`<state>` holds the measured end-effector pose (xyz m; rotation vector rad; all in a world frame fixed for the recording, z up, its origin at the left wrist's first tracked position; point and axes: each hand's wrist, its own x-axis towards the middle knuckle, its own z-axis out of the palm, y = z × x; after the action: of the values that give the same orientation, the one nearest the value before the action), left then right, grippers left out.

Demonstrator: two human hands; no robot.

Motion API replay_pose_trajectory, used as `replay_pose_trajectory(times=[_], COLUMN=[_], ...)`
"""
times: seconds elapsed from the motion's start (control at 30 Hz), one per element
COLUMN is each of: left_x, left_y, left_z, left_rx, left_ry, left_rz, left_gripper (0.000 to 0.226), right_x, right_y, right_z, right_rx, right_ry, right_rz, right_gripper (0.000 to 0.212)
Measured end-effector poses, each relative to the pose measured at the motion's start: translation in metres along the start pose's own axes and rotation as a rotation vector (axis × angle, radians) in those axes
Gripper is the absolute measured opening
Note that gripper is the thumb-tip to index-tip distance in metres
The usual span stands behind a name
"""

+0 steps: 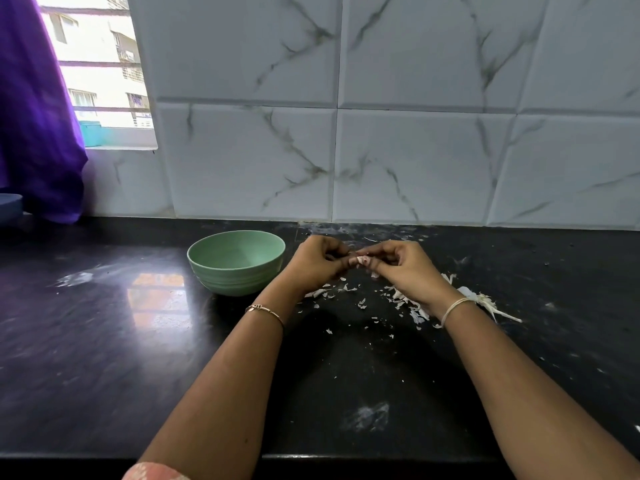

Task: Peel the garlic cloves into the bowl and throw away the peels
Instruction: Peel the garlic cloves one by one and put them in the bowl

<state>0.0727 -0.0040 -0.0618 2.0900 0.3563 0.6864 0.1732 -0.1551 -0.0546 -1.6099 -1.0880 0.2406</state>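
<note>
**Garlic clove pinched between both hands, right of the bowl**

Container: one pale green bowl stands upright on the black tabletop, just left of the left hand. The part of its inside that shows is bare green wall and floor. The near rim hides the closest strip of the floor, so I cannot tell what lies there.

Task item: the garlic clove is held above the tabletop, between the two hands and to the right of the bowl, not over it. Only a small pale patch with a pinkish streak shows. Its long axis seems to run across, from one hand to the other. Fingers cover both ends, so which way the tip points cannot be told.

Hands: the left hand has its fingers curled in, thumb and fingertips closed on the clove's left side. The right hand is curled the same way and pinches the clove from the right. The fingertips of both meet at the clove.

Peels: white flakes lie scattered on the tabletop below and between the wrists, thickest under the right wrist. A dry whitish stalk lies just right of that wrist, its thin end pointing right and towards the person.

Other: a thin bangle sits on the left wrist and a pale thread on the right. A marbled tile wall stands behind, with a purple cloth hanging at far left beside a window.
</note>
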Motion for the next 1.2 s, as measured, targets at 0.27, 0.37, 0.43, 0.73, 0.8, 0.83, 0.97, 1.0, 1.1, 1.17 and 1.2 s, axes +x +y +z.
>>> replay_pose_trajectory(times=[0.27,0.37,0.43,0.73,0.8,0.83,0.97,1.0,1.1,1.17,1.2], left_x=[-0.012,-0.020,-0.022,-0.020,-0.019,-0.018,-0.016,-0.016,-0.019,-0.021,-0.023], left_y=[0.005,0.005,0.005,0.004,0.006,0.005,0.004,0.004,0.010,0.012,0.013], left_z=[-0.009,-0.010,-0.008,-0.002,-0.004,-0.004,-0.006,-0.007,-0.007,-0.005,-0.004], left_rx=[0.400,0.534,0.492,0.275,0.189,0.138,-0.074,-0.104,-0.172,-0.203,-0.213], left_ry=[-0.012,0.115,0.168,0.239,0.269,0.273,0.217,0.184,0.044,-0.049,-0.081], left_rz=[-0.030,-0.008,-0.009,-0.015,-0.037,-0.051,-0.109,-0.118,-0.129,-0.092,-0.061], left_gripper=[0.009,0.023,0.028,0.021,0.020,0.019,0.031,0.037,0.045,0.037,0.032], right_x=[-0.002,-0.006,-0.007,0.002,-0.005,-0.007,0.001,0.004,0.002,-0.004,-0.007], right_y=[0.000,-0.003,-0.014,-0.085,-0.061,-0.051,-0.049,-0.051,-0.040,-0.024,-0.018], right_z=[-0.008,-0.016,-0.017,-0.002,0.020,0.026,0.013,0.008,0.002,0.003,0.003], right_rx=[0.068,-0.008,-0.108,-0.445,-0.820,-0.919,-0.611,-0.450,-0.038,0.178,0.265], right_ry=[-0.109,-0.264,-0.378,-0.454,-0.530,-0.524,-0.306,-0.250,-0.137,-0.114,-0.114], right_rz=[0.085,0.184,0.217,0.120,0.119,0.128,0.104,0.127,0.217,0.309,0.359], right_gripper=[0.003,0.008,0.008,0.008,0.010,0.012,0.003,0.004,0.006,0.010,0.010])
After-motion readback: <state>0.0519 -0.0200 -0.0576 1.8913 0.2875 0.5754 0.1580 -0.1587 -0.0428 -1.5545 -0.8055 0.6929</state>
